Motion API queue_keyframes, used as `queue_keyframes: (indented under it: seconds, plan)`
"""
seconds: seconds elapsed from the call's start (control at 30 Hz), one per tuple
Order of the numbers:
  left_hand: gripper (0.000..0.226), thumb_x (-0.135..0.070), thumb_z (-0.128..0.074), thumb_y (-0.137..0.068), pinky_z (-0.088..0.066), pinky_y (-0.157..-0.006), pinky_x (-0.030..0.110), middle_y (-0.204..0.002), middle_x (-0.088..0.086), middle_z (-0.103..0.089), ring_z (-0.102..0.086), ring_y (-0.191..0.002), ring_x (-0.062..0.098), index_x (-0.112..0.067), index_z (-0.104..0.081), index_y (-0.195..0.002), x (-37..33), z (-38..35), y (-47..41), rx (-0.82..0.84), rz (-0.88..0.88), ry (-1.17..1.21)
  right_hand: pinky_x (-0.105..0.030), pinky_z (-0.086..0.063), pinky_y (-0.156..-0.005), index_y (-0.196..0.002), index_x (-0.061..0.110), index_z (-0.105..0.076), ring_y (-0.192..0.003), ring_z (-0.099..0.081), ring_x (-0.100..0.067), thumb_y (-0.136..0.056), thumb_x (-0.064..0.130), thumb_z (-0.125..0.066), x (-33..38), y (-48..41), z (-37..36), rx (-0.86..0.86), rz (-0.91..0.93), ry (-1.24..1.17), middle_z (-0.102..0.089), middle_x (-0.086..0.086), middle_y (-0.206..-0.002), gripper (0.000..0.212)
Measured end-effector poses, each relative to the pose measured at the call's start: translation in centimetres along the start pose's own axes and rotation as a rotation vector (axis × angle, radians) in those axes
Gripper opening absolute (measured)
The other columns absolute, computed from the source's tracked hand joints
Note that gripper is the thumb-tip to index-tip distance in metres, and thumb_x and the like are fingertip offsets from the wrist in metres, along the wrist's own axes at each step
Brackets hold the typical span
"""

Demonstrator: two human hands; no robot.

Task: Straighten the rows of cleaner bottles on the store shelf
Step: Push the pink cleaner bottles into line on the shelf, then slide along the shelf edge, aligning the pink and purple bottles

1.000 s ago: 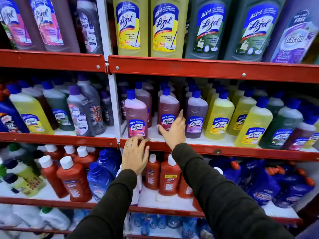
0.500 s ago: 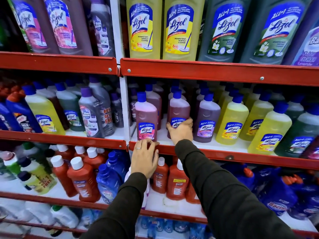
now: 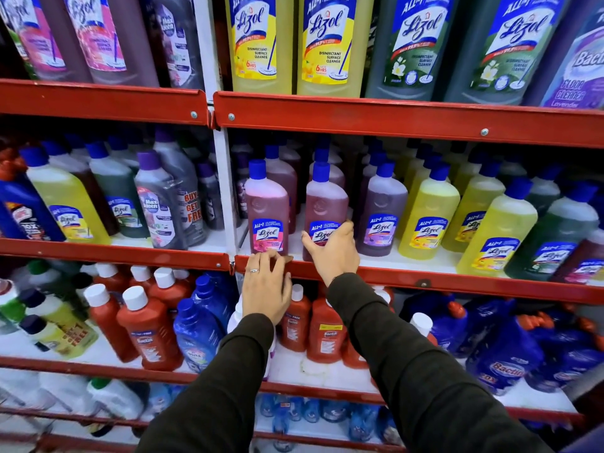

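Observation:
On the middle shelf (image 3: 425, 276) stand rows of blue-capped Lizol cleaner bottles. My right hand (image 3: 331, 250) is wrapped around the base of the second pink bottle (image 3: 325, 204), thumb on its left side and fingers across the label. My left hand (image 3: 266, 286) rests with bent fingers on the shelf's red front rail, just below the first pink bottle (image 3: 267, 207), holding nothing. To the right stand a purple bottle (image 3: 380, 207) and several yellow bottles (image 3: 428, 210), then green ones (image 3: 555, 237).
Large Lizol bottles (image 3: 261, 44) fill the upper shelf. Orange Bactin bottles (image 3: 148, 328) and blue bottles (image 3: 196, 328) stand on the shelf below my hands. A white upright post (image 3: 225, 178) divides the bays. Mixed bottles (image 3: 160, 204) crowd the left bay.
My right hand went from lying flat beside the second pink bottle to closing around its base. The left hand stayed on the rail. The camera moved closer.

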State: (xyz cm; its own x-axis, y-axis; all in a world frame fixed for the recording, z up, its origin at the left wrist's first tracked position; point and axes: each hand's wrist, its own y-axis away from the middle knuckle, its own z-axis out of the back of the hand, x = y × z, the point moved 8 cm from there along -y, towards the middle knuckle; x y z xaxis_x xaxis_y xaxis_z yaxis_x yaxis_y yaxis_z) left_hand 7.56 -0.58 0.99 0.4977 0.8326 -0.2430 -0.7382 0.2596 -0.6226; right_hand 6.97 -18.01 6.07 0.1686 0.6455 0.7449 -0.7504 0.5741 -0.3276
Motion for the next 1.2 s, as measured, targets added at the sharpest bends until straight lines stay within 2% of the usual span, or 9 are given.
queue_keyframes:
  seconds: [0.23, 0.33, 0.4, 0.53, 0.6, 0.73, 0.8, 0.97, 1.2]
  plan:
    - [0.033, -0.021, -0.068, -0.089, -0.051, -0.102, 0.051, -0.122, 0.019, -0.064, -0.058, -0.116, 0.039, -0.010, -0.062, -0.119, -0.1, -0.1, 0.0, 0.014, 0.018, -0.020, -0.040, -0.059, -0.095, -0.136, 0.009, -0.039, -0.121, -0.065, -0.029, -0.081, 0.064, -0.074, 0.1, 0.2, 0.2, 0.007, 0.011, 0.009, -0.061, -0.013, -0.132, 0.085]
    - [0.032, -0.021, -0.069, -0.088, -0.049, -0.103, 0.050, -0.122, 0.019, -0.064, -0.058, -0.116, 0.039, -0.009, -0.062, -0.118, -0.2, 0.0, 0.0, 0.005, 0.022, -0.026, -0.040, -0.059, -0.095, -0.143, 0.008, -0.036, -0.125, -0.063, -0.028, -0.080, 0.069, -0.072, 0.0, 0.4, 0.4, -0.007, 0.036, 0.018, -0.056, -0.012, -0.137, 0.094]
    - [0.033, -0.021, -0.070, -0.087, -0.049, -0.102, 0.050, -0.121, 0.019, -0.064, -0.059, -0.116, 0.039, -0.009, -0.062, -0.117, -0.3, 0.1, 0.1, 0.000, 0.019, -0.033, -0.045, -0.057, -0.100, -0.149, 0.011, -0.034, -0.130, -0.059, -0.027, -0.079, 0.074, -0.068, -0.4, 0.7, 1.3, -0.087, 0.064, -0.058, -0.049, -0.010, -0.144, 0.100]
    - [0.035, -0.022, -0.072, -0.086, -0.051, -0.101, 0.050, -0.120, 0.018, -0.064, -0.058, -0.115, 0.038, -0.009, -0.062, -0.117, -0.3, 0.1, 0.0, -0.003, 0.015, -0.040, -0.058, -0.040, -0.113, -0.149, 0.015, -0.042, -0.138, -0.050, -0.029, -0.097, 0.061, -0.050, -2.6, 1.1, 4.5, -0.386, 0.042, -0.281, -0.047, -0.011, -0.150, 0.069]
    - [0.036, -0.022, -0.073, -0.085, -0.052, -0.101, 0.050, -0.120, 0.019, -0.064, -0.058, -0.115, 0.038, -0.008, -0.062, -0.117, -0.4, 0.0, 0.0, 0.002, 0.027, -0.045, -0.059, -0.038, -0.114, -0.152, 0.013, -0.038, -0.141, -0.046, -0.035, -0.099, 0.054, -0.053, -3.9, 0.0, 5.3, -0.462, -0.052, -0.276, -0.044, -0.016, -0.152, 0.068]
    - [0.041, -0.023, -0.076, -0.082, -0.052, -0.101, 0.050, -0.120, 0.019, -0.065, -0.059, -0.116, 0.038, -0.008, -0.062, -0.117, -0.4, -0.4, 0.0, 0.023, 0.046, -0.068, -0.056, -0.035, -0.117, -0.161, 0.007, -0.021, -0.147, -0.037, -0.043, -0.085, 0.047, -0.078, -6.2, -3.4, 5.6, -0.354, -0.240, -0.168, -0.035, -0.023, -0.158, 0.103]
    - [0.040, -0.023, -0.076, -0.081, -0.051, -0.101, 0.050, -0.119, 0.018, -0.064, -0.058, -0.115, 0.038, -0.009, -0.062, -0.116, -0.4, -0.5, 0.0, 0.025, 0.043, -0.075, -0.053, -0.037, -0.119, -0.160, 0.004, -0.022, -0.146, -0.040, -0.042, -0.079, 0.048, -0.084, -7.2, -5.1, 5.2, -0.256, -0.268, -0.163, -0.039, -0.024, -0.157, 0.111]
    - [0.043, -0.022, -0.077, -0.080, -0.050, -0.103, 0.051, -0.120, 0.019, -0.065, -0.058, -0.117, 0.040, -0.008, -0.061, -0.117, -0.4, -0.6, 0.0, 0.032, 0.058, -0.085, -0.053, -0.054, -0.107, -0.151, 0.002, -0.032, -0.132, -0.057, -0.040, -0.071, 0.056, -0.086, -8.9, -6.5, 4.4, -0.196, -0.264, -0.208, -0.054, -0.022, -0.143, 0.110]
    - [0.047, -0.021, -0.079, -0.079, -0.051, -0.102, 0.052, -0.120, 0.022, -0.064, -0.059, -0.116, 0.041, -0.005, -0.061, -0.119, -0.6, -0.7, -0.1, 0.028, 0.080, -0.094, -0.046, -0.058, -0.101, -0.146, 0.004, -0.039, -0.125, -0.063, -0.035, -0.074, 0.063, -0.081, -8.3, -4.2, 5.7, -0.195, -0.152, -0.098, -0.060, -0.018, -0.137, 0.102]
